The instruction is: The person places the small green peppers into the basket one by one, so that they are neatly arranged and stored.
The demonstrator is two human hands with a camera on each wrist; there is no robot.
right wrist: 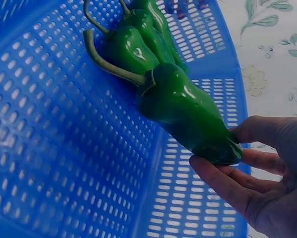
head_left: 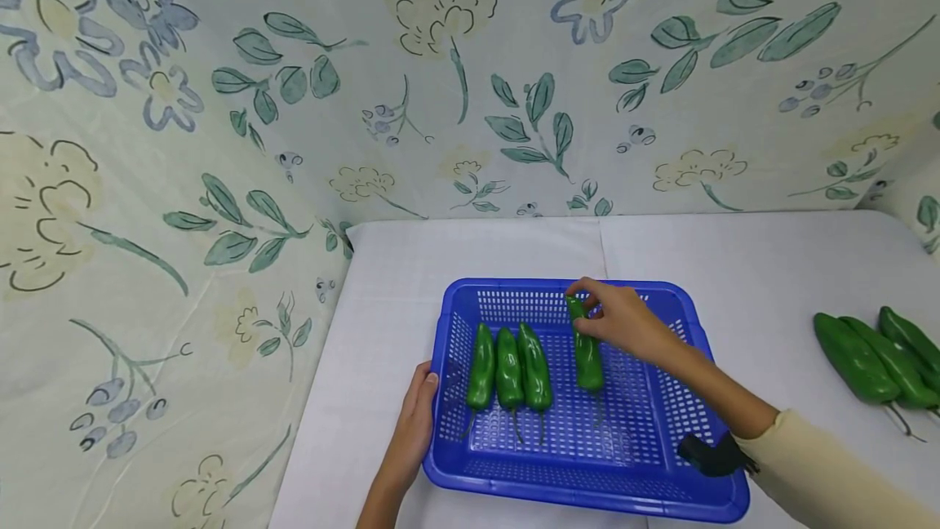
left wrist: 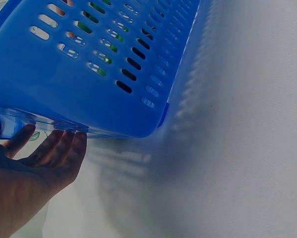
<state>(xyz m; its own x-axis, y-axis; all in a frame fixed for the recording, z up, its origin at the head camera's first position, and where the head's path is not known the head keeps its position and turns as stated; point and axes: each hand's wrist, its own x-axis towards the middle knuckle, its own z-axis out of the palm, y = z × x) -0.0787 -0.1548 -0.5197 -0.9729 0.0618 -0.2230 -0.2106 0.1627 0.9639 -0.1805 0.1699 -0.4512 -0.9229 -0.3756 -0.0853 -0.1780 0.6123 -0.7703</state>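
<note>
My right hand [head_left: 624,321] pinches a green pepper [head_left: 587,357] by its tip, over the blue plastic basket [head_left: 587,504]. In the right wrist view, thumb and fingers close round the tip of this pepper [right wrist: 183,109], and its stem points away from the hand. Left of it, three more green peppers [head_left: 509,370] lie side by side on the basket floor, stems towards me. My left hand [head_left: 414,423] holds the basket's left side at the rim. The left wrist view has its fingers [left wrist: 64,148] against the outside of the basket wall [left wrist: 64,99].
Several green peppers [head_left: 862,362] lie on the white tablecloth [head_left: 749,255] to the right of the basket. Flower-patterned cloth [head_left: 441,113] hangs behind the table and on its left side. A black strap [head_left: 712,455] sits round the right wrist.
</note>
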